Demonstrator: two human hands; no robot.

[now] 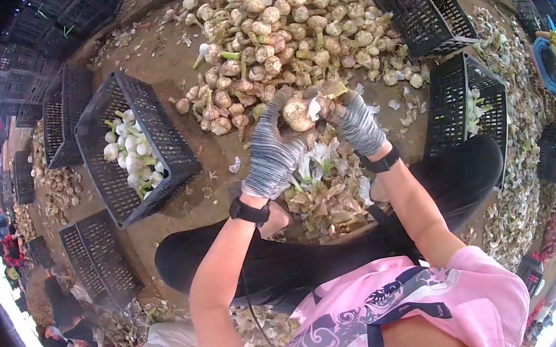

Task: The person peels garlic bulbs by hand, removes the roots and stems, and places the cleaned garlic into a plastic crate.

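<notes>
A garlic bulb (298, 115) with dry, dirty outer skin is between my two gloved hands. My left hand (271, 148), in a grey striped glove, is closed around its left side. From the right, my right hand (356, 123) pinches at the bulb's top, where loose white and tan skin sticks out. Right behind them spreads a large heap of unpeeled garlic bulbs (302, 27). Below my hands, a pile of garlic peelings (327, 199) lies between my bare feet.
To the left stands a black crate (176, 154) holding cleaned white garlic bulbs (131, 152). Another black crate (445, 106) at the right has some pale bulbs or stems in it. More crates (99, 259) stand around, and peelings (511, 147) litter the floor at right. Other people are at far left.
</notes>
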